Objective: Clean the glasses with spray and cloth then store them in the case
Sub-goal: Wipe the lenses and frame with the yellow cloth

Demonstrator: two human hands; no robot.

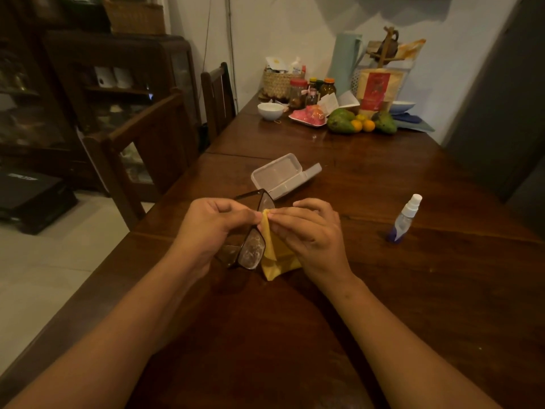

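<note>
The person holds the dark, thick-framed plastic glasses [251,251] just above the dark brown wooden table [398,305]. They are turned on end so that one lens sits above the other, which brings the upper lens to the fingertips and leaves the lower one hanging towards the wrist. The left hand [211,228] grips the frame near its middle, fingers and thumb curled round it. It seems to be the steadying hand, so that the lens does not swing away under pressure. The right hand [311,236] pinches a fold of the soft yellow cleaning cloth [275,255] between thumb and fingertips, right at the lower edge of the upper lens. The rest of the cloth drapes down beside the lower lens. Whether the fold wraps both faces of the lens I cannot tell, as the fingers hide it. The lower lens looks clouded with pale smears or droplets, so my reading is that spraying is done and wiping is in hand, with that lens not yet wiped. The small clear plastic spray bottle [404,219], with a white nozzle and bluish base, stands upright well apart to the right, out of the way of the forearms yet probably within reach. The translucent rectangular plastic case [275,174] lies open just beyond the hands, placed ready to receive the glasses once clean. A white bowl [269,110], fruit [340,122] and jars [298,90] crowd the far end of the table, away from the work.
</note>
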